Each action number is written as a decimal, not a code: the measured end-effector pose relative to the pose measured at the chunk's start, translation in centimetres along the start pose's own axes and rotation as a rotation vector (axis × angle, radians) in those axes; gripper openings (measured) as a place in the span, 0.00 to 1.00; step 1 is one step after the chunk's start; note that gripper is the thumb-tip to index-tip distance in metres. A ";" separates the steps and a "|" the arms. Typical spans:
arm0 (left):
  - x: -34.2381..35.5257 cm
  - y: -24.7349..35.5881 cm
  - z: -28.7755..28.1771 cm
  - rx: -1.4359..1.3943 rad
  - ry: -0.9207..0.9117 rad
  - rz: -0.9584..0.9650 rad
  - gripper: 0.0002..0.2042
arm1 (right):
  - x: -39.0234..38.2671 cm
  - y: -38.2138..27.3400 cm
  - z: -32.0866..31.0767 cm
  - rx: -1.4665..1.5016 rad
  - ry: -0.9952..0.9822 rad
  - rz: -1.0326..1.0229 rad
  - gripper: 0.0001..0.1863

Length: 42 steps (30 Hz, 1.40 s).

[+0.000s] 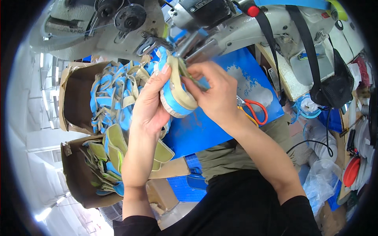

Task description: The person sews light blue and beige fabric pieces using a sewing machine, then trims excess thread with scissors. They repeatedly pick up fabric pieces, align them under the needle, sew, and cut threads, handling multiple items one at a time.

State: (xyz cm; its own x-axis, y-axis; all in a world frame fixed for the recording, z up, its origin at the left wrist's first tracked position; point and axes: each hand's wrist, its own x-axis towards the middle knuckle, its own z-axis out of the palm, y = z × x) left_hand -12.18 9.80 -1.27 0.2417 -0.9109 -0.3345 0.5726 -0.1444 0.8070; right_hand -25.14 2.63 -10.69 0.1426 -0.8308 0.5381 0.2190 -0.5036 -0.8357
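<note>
While scanning from the far left, first up, a cardboard box (76,100) beside a heaped tangle of blue-and-beige bands (112,94); below, a second carton (74,173), with olive-green padded pieces (116,147) crowding over the rim. Moving inward, on to the left hand (151,96), half curled, thumb pressed against the upper beige edge of a curved blue-and-beige fabric band (177,96). Right in the middle of the action, held up between both hands, over the blue work surface (197,135) and just in front of the sewing machine (236,35). Light, by the look of it; soft enough to bend into a loop, yet probably padded, with some spring along the curve. Hardly fragile, likelier to twist than tear. Best taken by the beige edges, thumb outside, fingers behind. Across to the right hand (212,88), thumb and fingers drawn into a close pinch at the band's right side, perhaps on a thin greenish strip (183,69) too; hard to be sure through the blur. Farther right, scissors (266,114) with red and orange handles, well apart from the fabric.
</note>
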 end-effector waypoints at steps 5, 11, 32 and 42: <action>0.6 -1.4 0.5 0.271 0.116 0.237 0.14 | 0.0 -0.9 -0.1 0.140 -0.050 0.175 0.10; 1.2 -1.9 0.8 0.419 0.144 0.382 0.14 | 0.2 -1.0 -1.1 0.159 -0.129 0.265 0.09; 2.1 -1.3 1.1 0.555 0.177 0.478 0.20 | 1.6 -3.0 -2.9 0.424 -0.315 0.605 0.11; 3.1 -0.4 1.1 0.565 0.161 0.428 0.27 | 2.9 -4.1 -3.5 0.454 -0.368 0.684 0.12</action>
State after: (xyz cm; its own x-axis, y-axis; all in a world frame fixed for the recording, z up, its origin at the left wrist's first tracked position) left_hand -12.49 6.59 -2.11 0.4909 -0.8705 0.0347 -0.0795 -0.0051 0.9968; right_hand -29.03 1.44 -6.14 0.6646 -0.7471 0.0056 0.3220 0.2796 -0.9045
